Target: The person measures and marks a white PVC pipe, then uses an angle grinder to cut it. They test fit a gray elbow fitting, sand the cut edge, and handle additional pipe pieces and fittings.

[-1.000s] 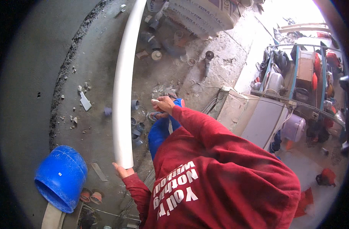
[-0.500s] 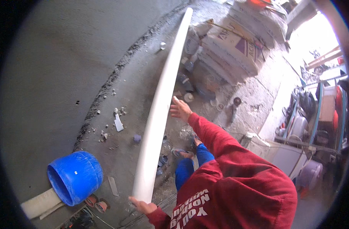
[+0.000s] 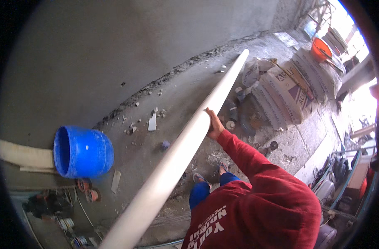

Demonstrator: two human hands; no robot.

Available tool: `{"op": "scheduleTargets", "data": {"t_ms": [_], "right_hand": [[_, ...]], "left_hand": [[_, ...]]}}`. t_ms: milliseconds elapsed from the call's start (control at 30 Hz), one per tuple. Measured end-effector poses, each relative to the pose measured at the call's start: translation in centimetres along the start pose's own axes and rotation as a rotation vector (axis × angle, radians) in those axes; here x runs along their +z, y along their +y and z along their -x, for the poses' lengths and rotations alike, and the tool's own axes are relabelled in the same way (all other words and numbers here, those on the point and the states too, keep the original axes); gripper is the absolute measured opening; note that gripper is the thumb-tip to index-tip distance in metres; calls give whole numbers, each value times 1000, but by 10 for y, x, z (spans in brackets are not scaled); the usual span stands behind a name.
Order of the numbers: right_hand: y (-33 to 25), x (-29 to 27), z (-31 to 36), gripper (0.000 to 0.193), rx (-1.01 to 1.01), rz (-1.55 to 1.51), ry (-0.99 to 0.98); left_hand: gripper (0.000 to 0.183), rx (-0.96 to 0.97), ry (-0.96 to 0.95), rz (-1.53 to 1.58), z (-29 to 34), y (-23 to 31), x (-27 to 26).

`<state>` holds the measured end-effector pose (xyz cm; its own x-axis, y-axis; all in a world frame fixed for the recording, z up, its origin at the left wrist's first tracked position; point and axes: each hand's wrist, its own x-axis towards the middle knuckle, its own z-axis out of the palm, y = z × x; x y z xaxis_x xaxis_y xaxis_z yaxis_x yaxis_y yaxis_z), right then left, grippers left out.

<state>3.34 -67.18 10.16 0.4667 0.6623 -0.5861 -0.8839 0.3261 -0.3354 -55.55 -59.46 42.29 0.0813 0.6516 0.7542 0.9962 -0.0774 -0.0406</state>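
A long white pipe [image 3: 185, 141] slants across the view, from the lower edge up to its far end near the bags. My right hand [image 3: 215, 124] is closed around its right side about midway along, with a fingertip showing on top. The other fingers are hidden behind the pipe. My left hand is out of view, and so is the pipe's near end. Below the pipe, my feet [image 3: 200, 178] in sandals stand on the rough ground. A small purple pipe piece [image 3: 165, 145] lies just left of the pipe.
A blue plastic drum [image 3: 88, 151] lies on its side at the left, with two orange fittings [image 3: 91, 195] near it. Stacked bags [image 3: 280, 91] stand at the far right, an orange bucket [image 3: 321, 50] beyond them. A grey wall [image 3: 115, 54] rises on the left. Rubble [image 3: 156, 111] lies along its foot.
My right hand, open beside the pipe before, now grips it. My left hand and the near end it touched have left the view. The view has shifted, and the pipe slants more.
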Motion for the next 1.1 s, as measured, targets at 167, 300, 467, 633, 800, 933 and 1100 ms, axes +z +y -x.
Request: {"op": "scheduleTargets", "data": {"t_ms": [167, 300, 467, 633, 800, 933, 1100], "right_hand": [[97, 93, 108, 69, 168, -105, -307], [172, 163, 196, 80, 374, -51, -580], [255, 232, 295, 81, 641, 162, -645], [320, 280, 372, 89, 841, 270, -959], [354, 312, 430, 104, 1054, 337, -1082], [371, 319, 465, 106, 1287, 346, -1255], [384, 313, 503, 106, 1538, 279, -1377]], "left_hand": [[35, 299, 212, -393, -73, -104, -71], [34, 132, 154, -419, -92, -183, -115], [34, 6, 89, -429, -98, -253, -157], [33, -52, 50, -401, -93, -291, -183], [32, -67, 31, -382, -95, -299, -203], [32, -68, 11, -381, -99, -289, -217], [31, -57, -20, -369, -111, -265, -221]]}}
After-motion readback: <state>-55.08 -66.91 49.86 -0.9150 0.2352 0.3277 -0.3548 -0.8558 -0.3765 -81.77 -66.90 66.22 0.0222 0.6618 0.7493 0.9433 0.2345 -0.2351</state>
